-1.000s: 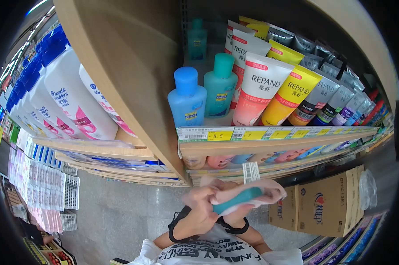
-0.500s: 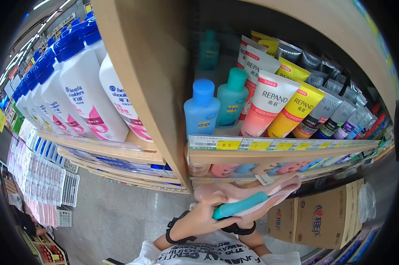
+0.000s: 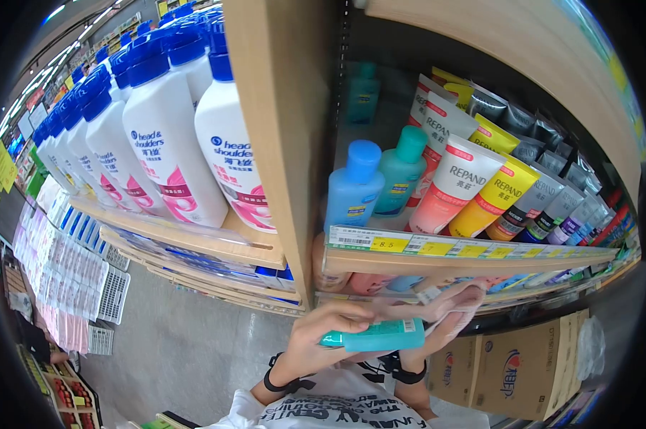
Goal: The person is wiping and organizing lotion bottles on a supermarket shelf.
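Observation:
My left hand (image 3: 319, 336) is closed around a teal bottle (image 3: 386, 336), which lies almost level with a white label at its right end. Beyond the bottle, my right hand (image 3: 430, 344) holds a pale pink cloth (image 3: 453, 309); the cloth and bottle hide part of its fingers. In front of my hands, a shelf holds a blue bottle (image 3: 353, 189) and a teal-capped bottle (image 3: 402, 171) side by side. Pink-and-white REPAND tubes (image 3: 457, 184) and yellow REPAND tubes (image 3: 496, 193) stand to their right.
White pump bottles (image 3: 169, 154) with blue tops fill the left shelf. A wooden upright panel (image 3: 284, 129) divides the two shelves. Brown cartons (image 3: 516, 365) stand low on the right. White crates (image 3: 113, 293) and stacked packs (image 3: 65, 264) are at the left.
The teal bottle has turned from slanted to nearly level and shows its label end. The cloth has come off most of the bottle toward the right. The view has shifted left.

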Action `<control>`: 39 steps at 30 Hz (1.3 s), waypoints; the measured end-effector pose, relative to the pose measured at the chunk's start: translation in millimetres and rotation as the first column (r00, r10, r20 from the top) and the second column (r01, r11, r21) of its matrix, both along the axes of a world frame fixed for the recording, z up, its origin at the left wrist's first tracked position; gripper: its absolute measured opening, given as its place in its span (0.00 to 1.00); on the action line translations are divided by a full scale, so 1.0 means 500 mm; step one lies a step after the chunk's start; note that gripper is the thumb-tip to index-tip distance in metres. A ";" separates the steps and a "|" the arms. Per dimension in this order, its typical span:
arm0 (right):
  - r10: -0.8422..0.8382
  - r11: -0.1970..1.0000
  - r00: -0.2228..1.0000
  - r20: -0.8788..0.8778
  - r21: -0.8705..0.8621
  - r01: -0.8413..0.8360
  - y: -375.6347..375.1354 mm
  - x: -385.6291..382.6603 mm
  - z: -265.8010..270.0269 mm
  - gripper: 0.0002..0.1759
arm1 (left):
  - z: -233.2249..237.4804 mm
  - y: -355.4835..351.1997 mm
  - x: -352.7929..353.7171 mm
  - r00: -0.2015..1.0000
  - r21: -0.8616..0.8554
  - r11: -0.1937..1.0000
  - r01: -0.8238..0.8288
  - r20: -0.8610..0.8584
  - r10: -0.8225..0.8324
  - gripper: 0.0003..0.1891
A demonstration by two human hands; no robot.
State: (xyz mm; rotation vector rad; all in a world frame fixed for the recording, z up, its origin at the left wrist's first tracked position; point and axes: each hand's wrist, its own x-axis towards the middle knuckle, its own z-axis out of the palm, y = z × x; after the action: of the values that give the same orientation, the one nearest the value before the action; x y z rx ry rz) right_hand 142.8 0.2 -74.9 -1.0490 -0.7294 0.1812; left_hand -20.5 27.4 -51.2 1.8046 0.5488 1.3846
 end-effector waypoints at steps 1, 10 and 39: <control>-0.003 1.000 0.999 -0.045 -0.024 0.001 -0.002 0.006 0.008 0.31 | -0.003 0.000 -0.004 1.000 -0.003 1.000 -0.009 0.002 0.009 0.13; 0.591 0.753 0.805 0.043 -0.388 -0.532 -0.063 0.050 0.007 0.23 | -0.023 0.020 0.012 0.905 -0.101 0.923 0.372 0.261 -0.337 0.19; 0.560 0.826 0.285 0.778 -0.549 -0.123 -0.039 0.014 0.278 0.25 | 0.094 0.013 0.025 0.964 0.048 0.977 0.207 -0.182 -0.195 0.19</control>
State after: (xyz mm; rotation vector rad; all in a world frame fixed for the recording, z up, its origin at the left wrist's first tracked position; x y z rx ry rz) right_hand 149.9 -19.3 64.2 -1.3398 -2.1031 0.0950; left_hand -7.9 33.7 -4.4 1.9904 0.4004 1.1242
